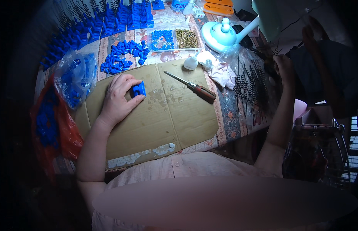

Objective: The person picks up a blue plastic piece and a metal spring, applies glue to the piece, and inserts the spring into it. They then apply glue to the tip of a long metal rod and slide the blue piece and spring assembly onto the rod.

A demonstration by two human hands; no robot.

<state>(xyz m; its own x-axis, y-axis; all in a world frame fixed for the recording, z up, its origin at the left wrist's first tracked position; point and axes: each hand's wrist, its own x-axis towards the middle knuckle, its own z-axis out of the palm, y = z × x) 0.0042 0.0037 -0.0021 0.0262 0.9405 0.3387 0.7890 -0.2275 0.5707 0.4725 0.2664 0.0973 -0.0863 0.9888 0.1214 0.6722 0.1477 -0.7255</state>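
Note:
My left hand (119, 94) rests on the brown cardboard sheet (136, 133), its thumb and fingers closed round a small blue plastic part (139, 89). Off to the right, my right hand (283, 67) is raised and pinches a thin black coiled wire piece (277, 50). Below it lies a pile of similar black coiled wires (250, 82) on clear plastic. A screwdriver (192, 86) with a dark and red handle lies on the cardboard, to the right of the blue part. Behind it stands a small white squeeze bottle (190, 62).
At the back are loose blue pieces (119, 57), a clear box (199, 45) of screws and small blue parts, and a lamp (219, 36). Rows of blue assemblies (106, 25) line the far left. Bags (77, 77) hold blue parts. Another person's arm (319, 50) shows at right.

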